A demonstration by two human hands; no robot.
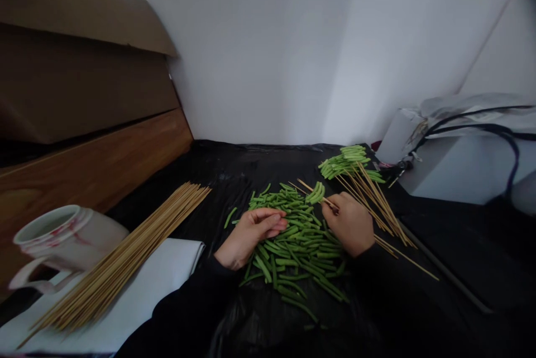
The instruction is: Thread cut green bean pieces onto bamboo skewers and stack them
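Note:
Cut green beans (297, 252) lie in a loose pile on black plastic sheeting (234, 165). Over the pile's left part, my left hand (251, 235) has thumb and fingertips pressed together; what they hold, if anything, is hidden. My right hand (352, 224) is closed around a pair of bamboo skewers (307, 185) at the pile's right edge. A few bean pieces (316, 193) are threaded side by side on them, just beyond the fingers. The bare tips point up and left, while the long ends run out behind the hand.
Filled bean skewers (345, 162) are stacked at the back right, their sticks fanning toward me. At left, a thick bundle of bare skewers (138, 252) rests on white material (176, 257) beside a mug (71, 240). Cardboard (84, 73) stands left; cables (481, 123) lie right.

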